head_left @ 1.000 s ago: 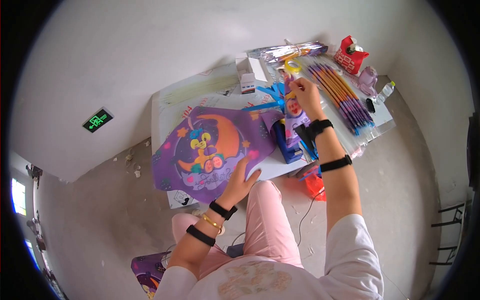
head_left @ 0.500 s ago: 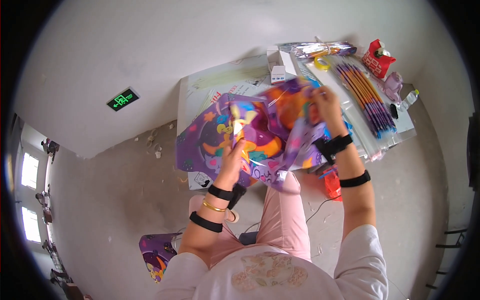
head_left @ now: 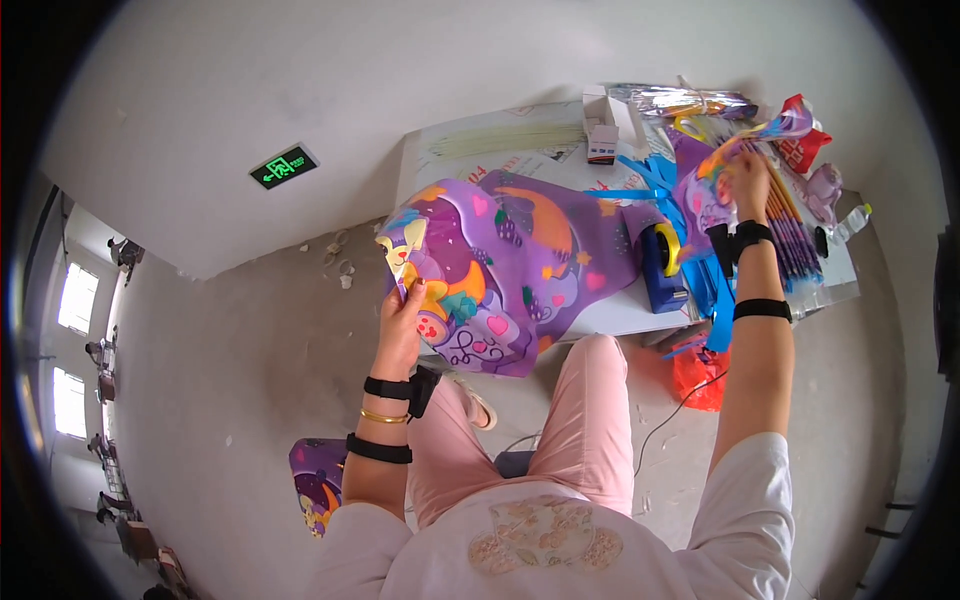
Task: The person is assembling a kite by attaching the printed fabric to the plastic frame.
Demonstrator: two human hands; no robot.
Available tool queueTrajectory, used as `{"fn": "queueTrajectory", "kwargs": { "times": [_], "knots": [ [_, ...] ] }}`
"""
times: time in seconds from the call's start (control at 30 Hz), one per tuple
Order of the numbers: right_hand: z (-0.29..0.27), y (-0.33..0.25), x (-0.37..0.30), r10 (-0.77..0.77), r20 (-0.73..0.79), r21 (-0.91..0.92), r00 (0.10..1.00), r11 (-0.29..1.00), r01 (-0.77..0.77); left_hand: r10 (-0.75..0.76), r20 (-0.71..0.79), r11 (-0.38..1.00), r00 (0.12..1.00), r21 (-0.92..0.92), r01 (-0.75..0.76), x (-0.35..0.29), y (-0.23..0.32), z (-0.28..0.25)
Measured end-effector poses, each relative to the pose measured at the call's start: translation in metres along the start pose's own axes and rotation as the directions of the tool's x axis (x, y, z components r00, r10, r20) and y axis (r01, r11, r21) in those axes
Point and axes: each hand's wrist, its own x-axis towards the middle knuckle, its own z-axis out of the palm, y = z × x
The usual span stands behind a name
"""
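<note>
My left hand (head_left: 402,325) is closed on the left edge of a thin, glossy purple sheet (head_left: 550,300) printed with a cartoon animal, moons and hearts. The sheet sags across the near part of the table. Over at the right, my right hand (head_left: 750,185) grips a second purple printed sheet (head_left: 708,200), which is lifted, curled and partly blurred above a row of orange and purple sticks (head_left: 800,255). Between the hands stands a blue tape dispenser (head_left: 660,280) with a yellow roll, beside tangled blue strips (head_left: 708,290). The first sheet's right end touches the dispenser.
On the table (head_left: 480,135) stand an open white box (head_left: 605,130) and a silvery foil bundle (head_left: 680,102). A red bag (head_left: 800,150), pink item (head_left: 823,190) and clear bottle (head_left: 855,222) lie far right. Below hangs a red plastic bag (head_left: 700,378); another printed piece (head_left: 318,480) is lower left.
My hands have moved apart. The right went rightward with one sheet, separating it from the one in my left hand. The tape dispenser and blue strips have come into sight.
</note>
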Motion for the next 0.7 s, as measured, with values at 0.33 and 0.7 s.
{"fn": "queueTrajectory", "kwargs": {
  "times": [0.33,0.7],
  "knots": [
    [0.039,-0.185,-0.288,-0.376,0.846,0.008,-0.378,0.719,-0.695,0.089,0.029,0.992,0.996,-0.095,-0.086,-0.04,0.059,-0.017],
    [0.056,-0.245,-0.37,-0.117,0.971,0.15,0.211,-0.389,-0.909,0.091,-0.042,0.985,0.995,-0.145,-0.097,-0.09,0.062,-0.075]
  ]
}}
